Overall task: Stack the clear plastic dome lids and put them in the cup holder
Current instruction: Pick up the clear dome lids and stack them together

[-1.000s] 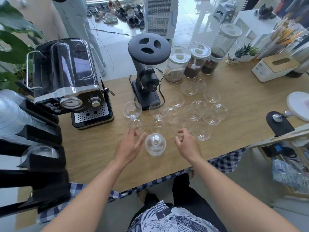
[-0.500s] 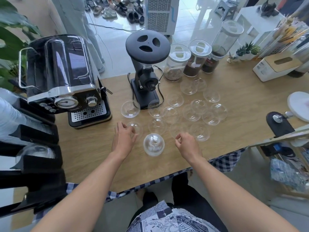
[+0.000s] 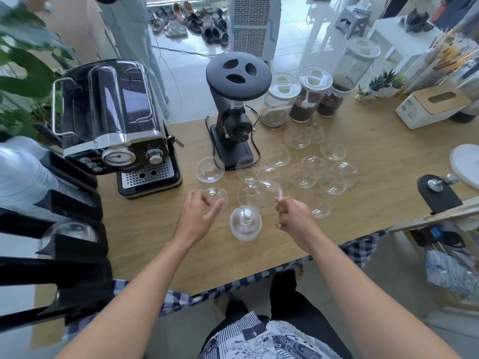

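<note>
A small stack of clear dome lids stands dome-up on the wooden table between my hands. Several loose lids lie scattered behind it. My right hand pinches the rim of one clear lid, lifted and tilted just above the table. My left hand is spread with its fingers around another lid that rests on the table. The black cup holder stands at the left edge, with a dome lid in one slot.
An espresso machine stands at the back left and a black grinder behind the lids. Three jars and a tissue box line the far side. A black tamper stand sits at the right.
My right hand has picked a lid off the table and raised it. My left hand has stayed by the left lid, fingers now curled around it.
</note>
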Demonstrator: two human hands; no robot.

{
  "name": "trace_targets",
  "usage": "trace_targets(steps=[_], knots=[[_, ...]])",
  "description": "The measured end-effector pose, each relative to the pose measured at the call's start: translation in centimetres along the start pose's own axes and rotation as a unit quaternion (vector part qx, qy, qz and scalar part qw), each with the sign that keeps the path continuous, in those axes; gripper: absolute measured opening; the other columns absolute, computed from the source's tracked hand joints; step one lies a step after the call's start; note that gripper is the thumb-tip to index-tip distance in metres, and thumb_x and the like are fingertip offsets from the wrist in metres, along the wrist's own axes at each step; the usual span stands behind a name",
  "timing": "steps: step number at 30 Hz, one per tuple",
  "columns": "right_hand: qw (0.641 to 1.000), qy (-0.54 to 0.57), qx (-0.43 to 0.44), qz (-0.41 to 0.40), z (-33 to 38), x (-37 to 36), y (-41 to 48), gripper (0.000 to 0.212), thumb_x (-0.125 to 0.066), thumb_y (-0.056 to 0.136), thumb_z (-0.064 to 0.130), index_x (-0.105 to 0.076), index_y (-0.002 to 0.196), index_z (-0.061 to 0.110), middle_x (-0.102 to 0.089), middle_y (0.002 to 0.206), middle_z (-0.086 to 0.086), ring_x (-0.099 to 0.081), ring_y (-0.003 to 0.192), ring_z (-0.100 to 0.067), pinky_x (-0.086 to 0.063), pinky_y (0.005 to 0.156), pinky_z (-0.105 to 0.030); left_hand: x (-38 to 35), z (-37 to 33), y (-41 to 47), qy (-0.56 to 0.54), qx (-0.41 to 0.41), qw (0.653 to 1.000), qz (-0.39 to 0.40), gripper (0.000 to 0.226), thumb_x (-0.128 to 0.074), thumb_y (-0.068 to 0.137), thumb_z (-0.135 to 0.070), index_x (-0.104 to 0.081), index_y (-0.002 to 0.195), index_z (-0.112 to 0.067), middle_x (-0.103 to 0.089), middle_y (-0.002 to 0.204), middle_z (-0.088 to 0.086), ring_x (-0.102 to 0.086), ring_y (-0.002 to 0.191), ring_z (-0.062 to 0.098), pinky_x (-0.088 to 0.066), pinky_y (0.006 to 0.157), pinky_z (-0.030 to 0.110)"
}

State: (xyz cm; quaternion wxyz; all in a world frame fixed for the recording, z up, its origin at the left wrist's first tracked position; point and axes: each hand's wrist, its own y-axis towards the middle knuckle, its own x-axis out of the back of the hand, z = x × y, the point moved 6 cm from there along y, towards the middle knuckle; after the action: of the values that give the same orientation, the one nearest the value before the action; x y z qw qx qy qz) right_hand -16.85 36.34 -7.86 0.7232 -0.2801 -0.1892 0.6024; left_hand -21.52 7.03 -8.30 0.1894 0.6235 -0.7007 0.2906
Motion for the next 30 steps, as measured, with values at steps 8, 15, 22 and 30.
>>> trace_targets(steps=[8,15,22,30], knots=[[0.993,-0.087,-0.078,0.029,-7.5,-1.9,-0.2,0.03,-0.056,0.115,0.032,-0.07,0.128,0.01,-0.067,0.116,-0.007,-0.048,0.058,-0.01,-0.053,0.068,-0.035,-0.4,-1.0,-1.9,-0.072,0.01,0.997,0.013,0.053,-0.072,0.093,-0.078,-0.054,0.111,-0.032,-0.065,0.136,-0.01,-0.064,0.125,0.017,-0.055,0.107,0.043],[0.976,-0.211,-0.043,-0.002,-7.9,-2.2,-0.4,0.03,-0.059,0.113,0.046,-0.067,0.113,0.017,-0.075,0.114,-0.002,-0.059,0.075,-0.014,-0.054,0.074,-0.036,-3.1,-1.7,-3.9,-0.067,0.002,0.995,0.076,0.088,-0.088,0.086,-0.063,-0.04,0.155,-0.036,-0.061,0.15,-0.009,-0.061,0.134,0.012,-0.052,0.115,0.04],[0.968,-0.25,-0.025,-0.004,-7.3,-1.8,-0.9,0.032,-0.061,0.112,0.047,-0.065,0.116,0.016,-0.077,0.113,0.0,-0.065,0.086,-0.014,-0.057,0.07,-0.032,-5.8,-2.8,-4.5,0.007,-0.043,0.995,0.092,0.083,-0.088,0.092,-0.05,-0.051,0.162,-0.026,-0.053,0.16,-0.009,-0.045,0.138,0.0,-0.039,0.121,0.027],[0.971,-0.24,-0.019,0.01,-7.0,-0.6,-1.5,0.032,-0.061,0.111,0.053,-0.063,0.127,0.025,-0.074,0.124,0.003,-0.075,0.089,-0.015,-0.062,0.07,-0.03,-8.0,-3.1,-4.5,0.03,-0.044,0.991,0.122,0.077,-0.092,0.091,-0.043,-0.056,0.158,-0.034,-0.052,0.156,-0.005,-0.056,0.141,0.017,-0.047,0.119,0.031]])
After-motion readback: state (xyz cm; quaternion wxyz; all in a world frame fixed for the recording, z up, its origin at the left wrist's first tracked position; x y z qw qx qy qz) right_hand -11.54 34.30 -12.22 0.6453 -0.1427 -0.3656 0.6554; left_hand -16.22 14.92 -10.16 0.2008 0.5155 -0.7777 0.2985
